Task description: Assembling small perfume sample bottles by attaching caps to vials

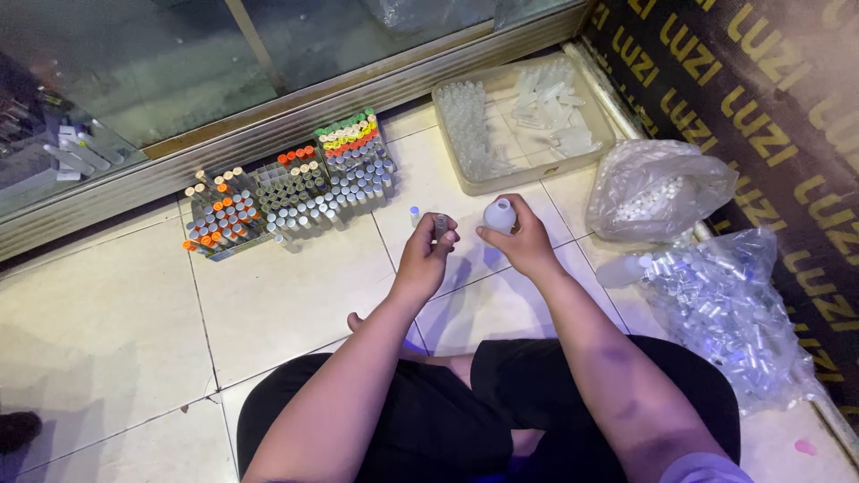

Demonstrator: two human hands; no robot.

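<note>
At the far lower left edge of the frame a dark shoe [18, 429] pokes onto the pale tiled floor [116, 313]. Moving right, in the upper middle-left, a rack of small vials [291, 183] sits on the tiles against the metal base of a glass counter [179, 63]; its caps run orange and white on the left side, silver in the middle, and green, yellow and red at the upper right corner.

Near the centre, the person's left hand [425, 255] is curled around a small clear vial [441, 225], thumb and fingertips pinching it upright. Just left of it, a tiny vial with a bluish cap [414, 215] stands alone on the tile. Just beside, the right hand [523, 243] grips a small white plastic bottle [500, 216], fingers wrapped round its lower body, its top close to the held vial but not touching it as far as I can tell.

Above the hands, upper centre-right, a shallow plastic tray [452, 148] holds rows of clear vials and loose clear pieces. Further right a tied clear bag [658, 188] holds small white bits, and below it at the right edge a larger clear bag [725, 313] is full of small silvery tubes. The person sits cross-legged in black shorts [429, 420].
</note>
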